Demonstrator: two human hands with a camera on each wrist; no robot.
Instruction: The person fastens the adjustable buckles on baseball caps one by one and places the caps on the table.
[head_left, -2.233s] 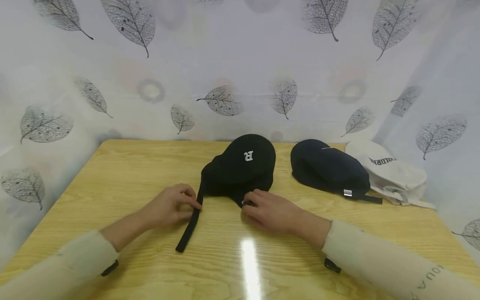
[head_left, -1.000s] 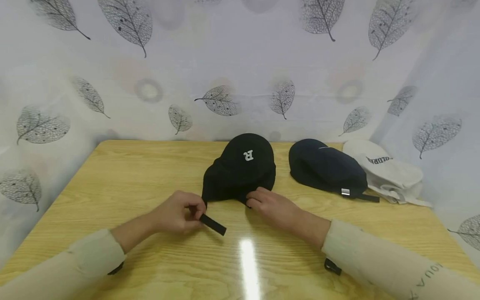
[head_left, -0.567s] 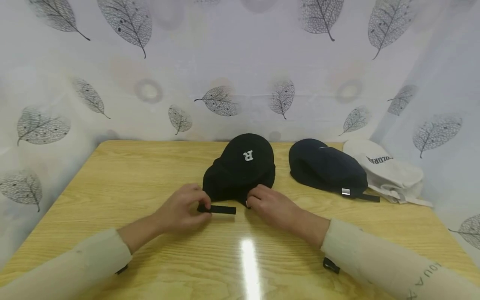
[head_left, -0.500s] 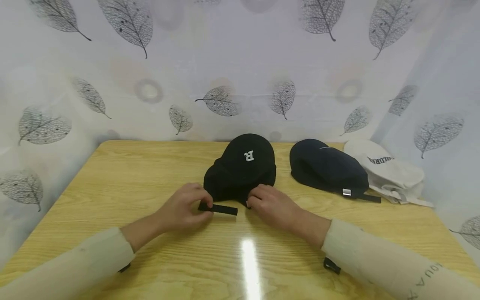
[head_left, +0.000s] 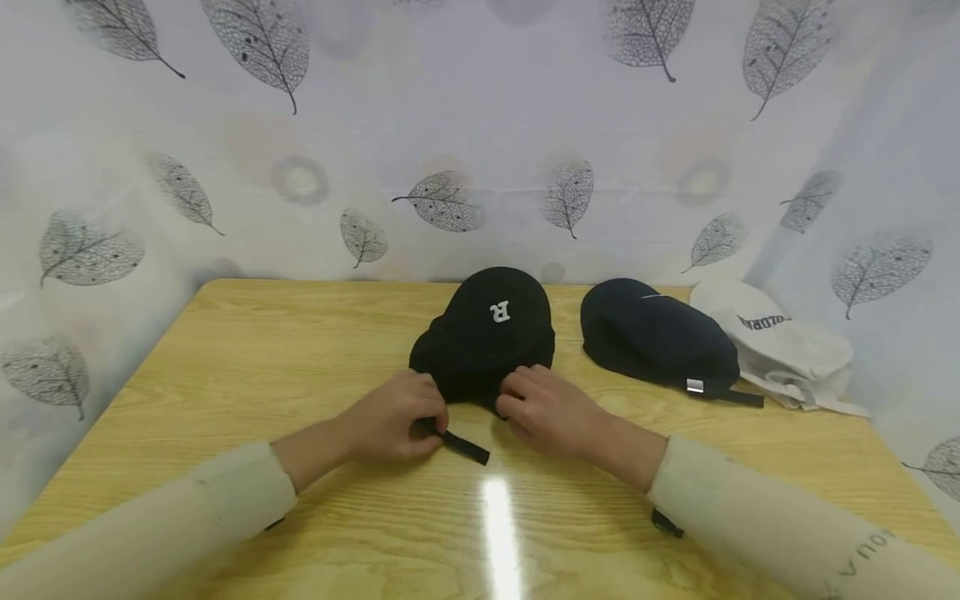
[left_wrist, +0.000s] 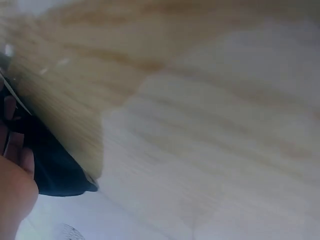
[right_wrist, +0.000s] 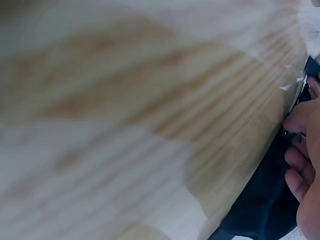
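A black cap (head_left: 491, 333) with a white letter R stands at the middle of the table, its back opening toward me. My left hand (head_left: 393, 417) pinches the cap's black strap (head_left: 467, 447), whose loose end sticks out to the right past the fingertips. On the other side of the opening, my right hand (head_left: 551, 412) grips the cap's lower edge; the fingers hide what lies right under them. In the left wrist view the cap (left_wrist: 57, 165) shows beside the left fingers. The right wrist view shows the right fingers curled at the dark cap's edge (right_wrist: 265, 200).
A navy cap (head_left: 652, 333) with a metal buckle lies to the right, its strap end sticking out. Behind it and farther right is a white cap (head_left: 787, 333) with dark lettering. A leaf-patterned curtain (head_left: 480, 125) borders the wooden table (head_left: 262, 333) at the back and sides.
My left hand has moved right with the strap, toward the right hand. The strap's end, first hanging toward the front left, now points right. The right hand stays at the cap's edge.
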